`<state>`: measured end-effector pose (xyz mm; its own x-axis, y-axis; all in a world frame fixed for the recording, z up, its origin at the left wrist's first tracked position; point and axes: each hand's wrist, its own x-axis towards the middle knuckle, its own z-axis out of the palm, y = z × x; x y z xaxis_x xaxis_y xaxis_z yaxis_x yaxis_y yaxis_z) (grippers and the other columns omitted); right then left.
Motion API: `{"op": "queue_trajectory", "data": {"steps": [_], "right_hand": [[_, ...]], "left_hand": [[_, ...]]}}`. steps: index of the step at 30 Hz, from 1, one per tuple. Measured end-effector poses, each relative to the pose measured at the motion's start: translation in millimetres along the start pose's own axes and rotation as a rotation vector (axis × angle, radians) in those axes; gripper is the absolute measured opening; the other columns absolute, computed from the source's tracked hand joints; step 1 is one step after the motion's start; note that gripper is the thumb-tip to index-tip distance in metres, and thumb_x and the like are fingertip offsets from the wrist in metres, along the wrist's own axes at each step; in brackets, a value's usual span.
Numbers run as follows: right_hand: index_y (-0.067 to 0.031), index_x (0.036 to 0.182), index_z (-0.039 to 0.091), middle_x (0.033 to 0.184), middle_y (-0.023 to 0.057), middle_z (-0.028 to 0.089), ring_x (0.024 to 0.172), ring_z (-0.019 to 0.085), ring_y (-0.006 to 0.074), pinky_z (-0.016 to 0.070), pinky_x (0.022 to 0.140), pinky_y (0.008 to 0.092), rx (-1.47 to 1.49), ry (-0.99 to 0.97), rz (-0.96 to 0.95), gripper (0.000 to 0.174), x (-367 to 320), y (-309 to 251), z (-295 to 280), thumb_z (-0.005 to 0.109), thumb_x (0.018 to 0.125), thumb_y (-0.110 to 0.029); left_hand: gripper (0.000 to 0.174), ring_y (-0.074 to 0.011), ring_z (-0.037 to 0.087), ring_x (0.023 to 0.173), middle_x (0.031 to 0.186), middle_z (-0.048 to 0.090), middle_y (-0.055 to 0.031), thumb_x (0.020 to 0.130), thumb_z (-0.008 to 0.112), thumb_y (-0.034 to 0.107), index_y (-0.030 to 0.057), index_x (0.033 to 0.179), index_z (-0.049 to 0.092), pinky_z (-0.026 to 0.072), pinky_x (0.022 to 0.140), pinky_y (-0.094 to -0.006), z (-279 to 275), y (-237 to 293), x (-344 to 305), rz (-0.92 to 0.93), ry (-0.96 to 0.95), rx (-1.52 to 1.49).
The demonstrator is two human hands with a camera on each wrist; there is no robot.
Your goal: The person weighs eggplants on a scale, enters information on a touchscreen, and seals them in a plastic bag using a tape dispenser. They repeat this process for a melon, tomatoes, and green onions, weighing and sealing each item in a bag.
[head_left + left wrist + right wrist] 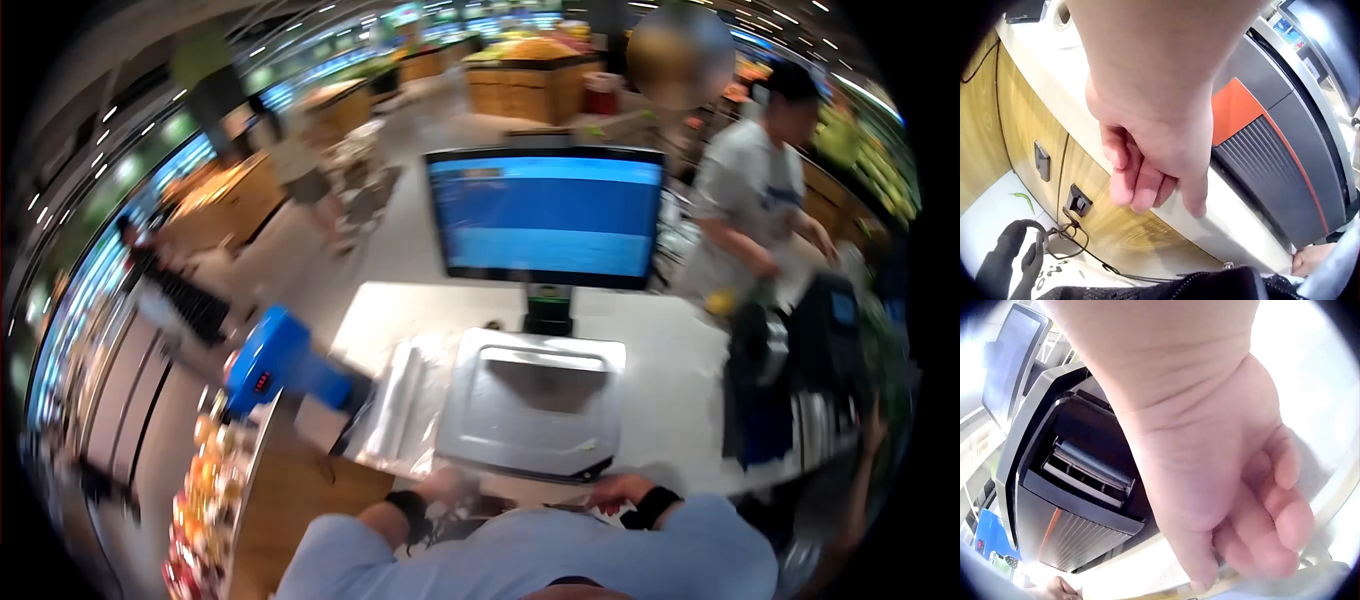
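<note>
A weighing scale (530, 425) with a flat metal plate stands on the white counter, between me and a lit monitor (545, 215). Its grey housing (1260, 140) with an orange stripe shows close beside my left hand (1154, 147) in the left wrist view. That hand hangs over the counter's front edge, fingers loosely bent and holding nothing. On the other side my right hand (1222, 481) lies at the front edge, fingers loosely curled, nothing in its grasp. In the right wrist view the scale's dark printer slot (1088, 472) lies beside it.
Clear plastic bags (400, 405) lie left of the scale, near a blue device (275, 360). Dark machines (765, 370) stand at the counter's right end, with a person (750, 195) behind. Wooden cabinet doors (1041, 131) and cables (1079, 244) are below the counter.
</note>
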<state>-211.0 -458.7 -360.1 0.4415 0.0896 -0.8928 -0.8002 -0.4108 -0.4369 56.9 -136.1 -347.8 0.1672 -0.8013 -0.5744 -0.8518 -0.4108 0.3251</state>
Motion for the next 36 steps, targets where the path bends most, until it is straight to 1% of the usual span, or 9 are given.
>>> {"op": "queue_trajectory", "data": {"steps": [1, 2, 5, 14, 15, 19, 25, 30, 36], "right_hand": [[-0.0060, 0.073, 0.067, 0.062, 0.0068, 0.063, 0.053, 0.060, 0.0150, 0.0467, 0.049, 0.0277, -0.081, -0.019, 0.067, 0.037, 2, -8, 1, 0.071, 0.078, -0.042], [-0.0062, 0.074, 0.068, 0.063, 0.0066, 0.064, 0.054, 0.061, 0.0149, 0.0477, 0.050, 0.0276, -0.094, -0.045, 0.090, 0.037, 1, -15, 4, 0.070, 0.078, -0.043], [-0.0066, 0.075, 0.068, 0.066, 0.0061, 0.066, 0.055, 0.063, 0.0146, 0.0506, 0.053, 0.0277, -0.190, -0.020, 0.091, 0.038, -1, -24, -1, 0.066, 0.081, -0.044], [-0.0088, 0.084, 0.069, 0.071, 0.0051, 0.068, 0.056, 0.064, 0.0141, 0.0506, 0.053, 0.0284, -0.276, -0.043, 0.026, 0.036, 7, -20, -2, 0.059, 0.086, -0.044], [-0.0098, 0.087, 0.069, 0.071, 0.0046, 0.068, 0.057, 0.064, 0.0147, 0.0507, 0.054, 0.0303, -0.111, 0.077, -0.352, 0.038, -41, -25, 5, 0.057, 0.088, -0.046], [-0.0036, 0.081, 0.068, 0.066, 0.0097, 0.068, 0.056, 0.065, 0.0195, 0.0509, 0.053, 0.0349, -0.353, -0.109, -0.016, 0.048, 36, 5, -4, 0.052, 0.090, -0.048], [-0.0024, 0.074, 0.062, 0.061, 0.0080, 0.061, 0.051, 0.060, 0.0170, 0.0486, 0.049, 0.0274, 0.336, 0.206, -0.140, 0.035, -4, 10, 6, 0.062, 0.088, -0.035], [-0.0024, 0.073, 0.061, 0.064, 0.0049, 0.059, 0.055, 0.057, 0.0138, 0.0438, 0.052, 0.0243, 0.401, 0.313, -0.192, 0.032, -53, 49, -23, 0.063, 0.088, -0.030], [0.0031, 0.084, 0.063, 0.070, 0.0059, 0.061, 0.063, 0.059, 0.0110, 0.0465, 0.060, 0.0239, 0.181, 0.299, -0.613, 0.013, -173, -98, -19, 0.060, 0.087, -0.009]], "left_hand": [[0.022, -0.0276, 0.064, 0.068, 0.072, 0.066, -0.0127, 0.068, 0.074, 0.026, 0.0041, 0.069, 0.069, 0.0506, 0.064, -0.0367, 50, -32, 19, -0.129, 0.166, -0.102], [0.036, -0.0321, 0.066, 0.083, 0.093, 0.068, -0.0197, 0.083, 0.064, 0.034, 0.0000, 0.095, 0.067, 0.0526, 0.071, -0.0402, 46, -30, 12, -0.186, 0.123, -0.344], [0.040, -0.0237, 0.065, 0.064, 0.065, 0.066, -0.0123, 0.080, 0.069, 0.041, 0.0021, 0.077, 0.070, 0.0512, 0.062, -0.0363, 43, -29, 16, -0.246, 0.105, -0.539], [0.040, -0.0227, 0.064, 0.062, 0.058, 0.064, -0.0090, 0.073, 0.069, 0.046, 0.0065, 0.066, 0.070, 0.0513, 0.061, -0.0370, 47, -34, 16, -0.222, 0.238, -0.431], [0.046, -0.0240, 0.064, 0.064, 0.061, 0.065, -0.0094, 0.071, 0.067, 0.053, 0.0074, 0.064, 0.070, 0.0514, 0.063, -0.0383, 58, -37, 25, -0.238, 0.253, -0.367], [0.044, -0.0254, 0.066, 0.062, 0.063, 0.067, -0.0118, 0.069, 0.070, 0.048, 0.0039, 0.065, 0.070, 0.0531, 0.062, -0.0378, 23, -15, 6, -0.326, -0.032, -0.593], [0.043, -0.0150, 0.066, 0.065, 0.071, 0.069, -0.0069, 0.084, 0.060, 0.043, 0.0006, 0.079, 0.069, 0.0516, 0.060, -0.0291, -20, -10, -47, -0.471, -0.145, -0.689], [0.036, -0.0131, 0.065, 0.073, 0.078, 0.070, -0.0048, 0.092, 0.055, 0.037, 0.0041, 0.087, 0.068, 0.0485, 0.065, -0.0250, -115, 5, -176, -0.254, 0.424, -1.038], [0.032, -0.0214, 0.060, 0.062, 0.062, 0.057, -0.0091, 0.097, 0.044, 0.022, -0.0022, 0.082, 0.059, 0.0465, 0.062, -0.0292, -196, 19, -221, 0.387, 1.595, -1.215]]}}
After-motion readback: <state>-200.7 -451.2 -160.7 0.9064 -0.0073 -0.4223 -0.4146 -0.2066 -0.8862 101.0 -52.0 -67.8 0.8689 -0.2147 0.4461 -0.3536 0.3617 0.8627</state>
